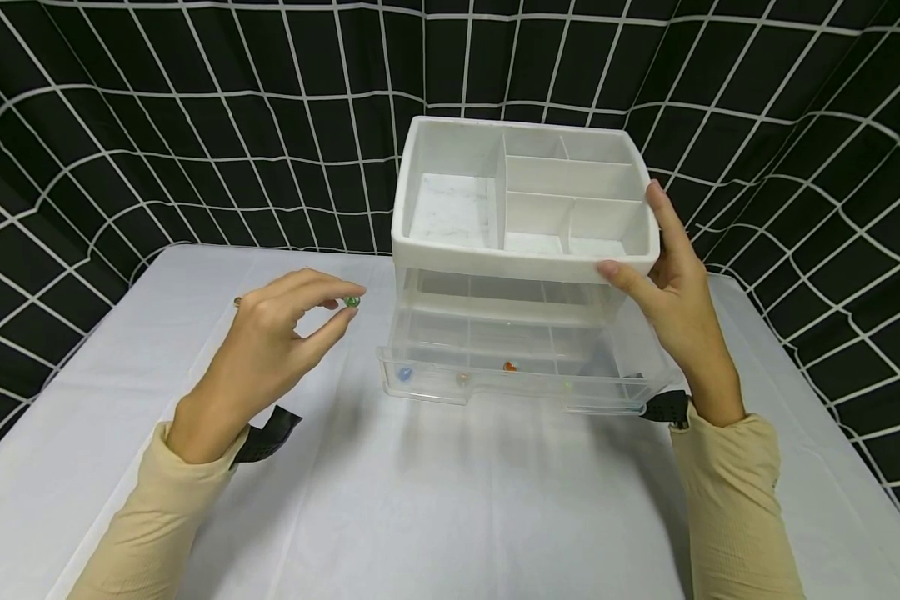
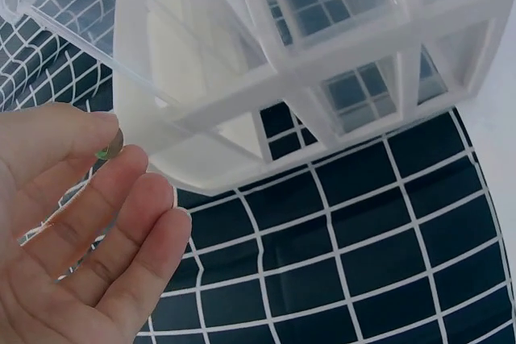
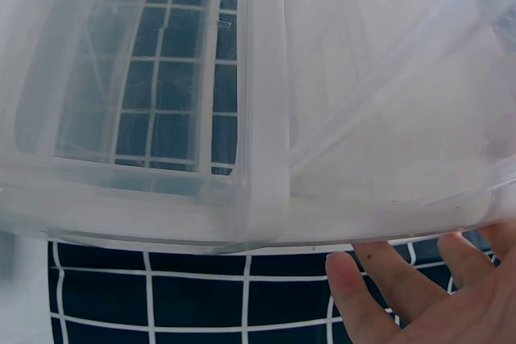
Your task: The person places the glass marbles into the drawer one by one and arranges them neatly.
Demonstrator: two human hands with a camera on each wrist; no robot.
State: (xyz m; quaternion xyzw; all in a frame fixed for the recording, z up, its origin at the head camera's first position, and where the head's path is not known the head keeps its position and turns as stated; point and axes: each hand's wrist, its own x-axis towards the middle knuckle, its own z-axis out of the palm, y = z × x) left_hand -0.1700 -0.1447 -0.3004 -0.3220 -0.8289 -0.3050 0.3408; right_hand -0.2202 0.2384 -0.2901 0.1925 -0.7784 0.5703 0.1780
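My left hand (image 1: 266, 333) pinches a green glass marble (image 1: 352, 301) between thumb and index finger, left of a white drawer organizer (image 1: 495, 260). In the left wrist view that marble (image 2: 110, 149) is partly covered by the fingertips, and the other fingers are spread. My right hand (image 1: 678, 300) grips the organizer's right end, thumb on the front rim and fingers along the side. A clear drawer (image 1: 510, 387) juts out from the organizer's lower part. Inside it lie a blue marble (image 1: 405, 374), a pale marble (image 1: 462, 379), an orange marble (image 1: 510, 367) and a faint yellow-green one (image 1: 567, 384).
A small amber marble (image 1: 237, 301) shows on the table just behind my left hand. The organizer's top tray has several compartments. White cloth (image 1: 450, 517) covers the table, and a black curtain with a white grid (image 1: 270, 125) surrounds its back and sides.
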